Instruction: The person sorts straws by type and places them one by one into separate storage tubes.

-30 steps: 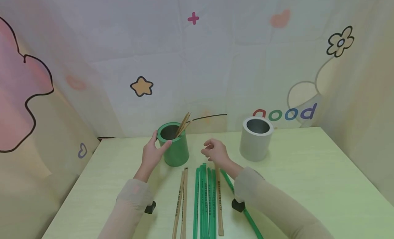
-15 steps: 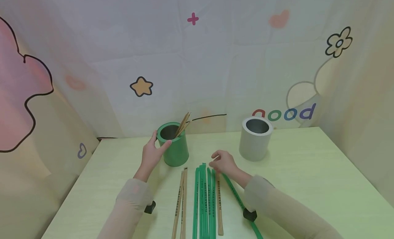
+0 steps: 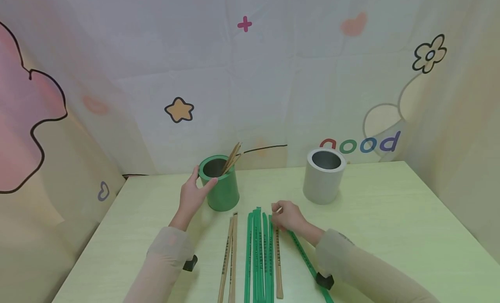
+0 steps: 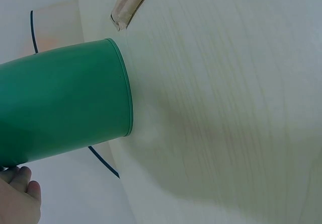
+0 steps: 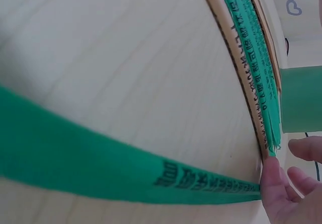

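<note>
My left hand grips the rim of a green cylindrical holder, thumb in front and fingers on its left side. Thin brown sticks lean out of the holder. Past the holder's side, fingertips show in the left wrist view. My right hand is at the far end of a long brown printed sleeve. In the right wrist view, one finger touches that end, while the others stand apart from it. Several green printed sleeves lie just left of it.
A white cylindrical holder stands at the back right. Two brown sleeves lie left of the green ones. A single green sleeve slants under the right forearm. A printed cloth hangs behind the table.
My right hand has moved right and toward me, from beyond the sleeves to the brown sleeve's far end. The left hand and green holder have stayed in place.
</note>
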`<state>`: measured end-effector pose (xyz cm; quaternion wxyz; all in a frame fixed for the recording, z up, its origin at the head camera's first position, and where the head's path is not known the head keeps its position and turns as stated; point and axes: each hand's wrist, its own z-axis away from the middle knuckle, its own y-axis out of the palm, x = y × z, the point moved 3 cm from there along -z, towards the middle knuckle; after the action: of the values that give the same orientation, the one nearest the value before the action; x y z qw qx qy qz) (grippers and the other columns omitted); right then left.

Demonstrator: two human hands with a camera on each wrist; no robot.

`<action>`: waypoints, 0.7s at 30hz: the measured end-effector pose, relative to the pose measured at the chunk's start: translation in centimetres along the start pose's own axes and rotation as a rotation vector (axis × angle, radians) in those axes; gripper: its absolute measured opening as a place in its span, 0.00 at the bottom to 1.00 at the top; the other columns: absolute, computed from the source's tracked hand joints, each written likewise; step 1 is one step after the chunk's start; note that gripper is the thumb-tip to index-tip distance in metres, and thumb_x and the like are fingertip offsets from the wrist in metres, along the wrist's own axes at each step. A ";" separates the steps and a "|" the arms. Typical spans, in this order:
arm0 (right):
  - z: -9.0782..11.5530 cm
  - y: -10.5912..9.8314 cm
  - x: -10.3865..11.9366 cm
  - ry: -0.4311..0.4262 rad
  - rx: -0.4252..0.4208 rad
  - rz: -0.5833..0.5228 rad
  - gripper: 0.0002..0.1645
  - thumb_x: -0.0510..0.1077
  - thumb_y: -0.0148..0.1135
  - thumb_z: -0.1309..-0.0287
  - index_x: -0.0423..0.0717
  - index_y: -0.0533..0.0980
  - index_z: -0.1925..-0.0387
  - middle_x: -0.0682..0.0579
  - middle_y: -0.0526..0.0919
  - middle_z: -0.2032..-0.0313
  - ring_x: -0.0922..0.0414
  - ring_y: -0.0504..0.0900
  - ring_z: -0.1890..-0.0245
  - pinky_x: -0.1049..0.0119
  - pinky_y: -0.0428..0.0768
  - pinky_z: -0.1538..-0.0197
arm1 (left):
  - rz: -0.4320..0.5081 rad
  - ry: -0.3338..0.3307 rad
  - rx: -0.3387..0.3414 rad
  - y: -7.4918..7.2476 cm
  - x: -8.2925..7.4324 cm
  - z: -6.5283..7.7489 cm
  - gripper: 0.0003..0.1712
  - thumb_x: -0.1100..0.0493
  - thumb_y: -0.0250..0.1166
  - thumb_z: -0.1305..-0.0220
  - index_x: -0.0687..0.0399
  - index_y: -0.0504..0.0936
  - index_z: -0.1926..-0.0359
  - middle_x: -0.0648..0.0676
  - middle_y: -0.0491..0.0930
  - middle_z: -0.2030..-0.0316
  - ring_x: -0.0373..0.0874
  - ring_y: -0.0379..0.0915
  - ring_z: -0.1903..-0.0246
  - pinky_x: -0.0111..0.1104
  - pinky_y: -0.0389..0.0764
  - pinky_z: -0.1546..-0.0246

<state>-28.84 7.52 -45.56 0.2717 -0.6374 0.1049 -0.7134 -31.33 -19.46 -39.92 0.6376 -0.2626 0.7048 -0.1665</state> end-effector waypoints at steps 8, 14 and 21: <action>0.1 0.0 -0.1 -0.020 -0.022 0.070 0.14 0.33 0.56 0.50 0.34 0.71 0.59 0.48 0.74 0.78 0.59 0.65 0.91 0.70 0.67 0.83 | -0.003 0.000 -0.005 0.1 0.1 -0.1 0.53 0.32 0.56 0.50 0.51 0.44 0.32 0.57 0.52 0.34 0.52 0.47 0.34 0.47 0.55 0.37; -0.2 0.2 0.1 -0.029 -0.033 0.163 0.13 0.33 0.56 0.51 0.34 0.73 0.60 0.49 0.75 0.81 0.60 0.67 0.90 0.71 0.67 0.84 | 0.004 -0.002 -0.005 0.1 0.1 0.0 0.52 0.33 0.56 0.49 0.51 0.44 0.32 0.56 0.52 0.34 0.52 0.46 0.34 0.47 0.55 0.37; -0.4 0.6 0.2 -0.089 -0.036 0.265 0.13 0.31 0.55 0.53 0.34 0.74 0.61 0.50 0.75 0.80 0.61 0.68 0.86 0.71 0.67 0.82 | -0.001 -0.001 0.003 0.0 0.0 0.0 0.53 0.32 0.56 0.50 0.52 0.44 0.32 0.56 0.52 0.34 0.52 0.46 0.34 0.47 0.55 0.37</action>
<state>-29.09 6.82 -45.76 0.3565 -0.6537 0.1890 -0.6403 -31.32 -19.47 -39.97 0.6382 -0.2620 0.7042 -0.1675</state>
